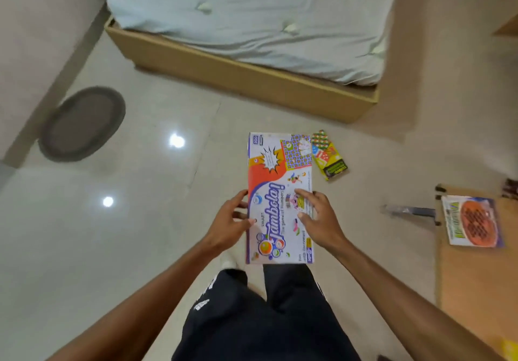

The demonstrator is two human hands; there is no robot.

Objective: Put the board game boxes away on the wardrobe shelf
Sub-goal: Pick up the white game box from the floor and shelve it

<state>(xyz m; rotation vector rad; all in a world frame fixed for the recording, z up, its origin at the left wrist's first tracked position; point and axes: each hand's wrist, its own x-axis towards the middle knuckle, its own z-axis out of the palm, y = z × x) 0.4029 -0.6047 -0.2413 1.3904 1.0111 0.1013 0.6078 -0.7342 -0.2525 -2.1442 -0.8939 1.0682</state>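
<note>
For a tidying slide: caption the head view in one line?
Left hand and right hand hold a white-and-orange Tambola game box over a tiled floor, a yellow game box beyond.

Forearms (157, 285) bare; black trousers (260, 329), perhaps shorts; white markings (201, 304) at thigh.

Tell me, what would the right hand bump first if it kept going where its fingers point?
The Tambola box: the right hand already lies on its lid, and would probably just slide across toward its left edge.
</note>
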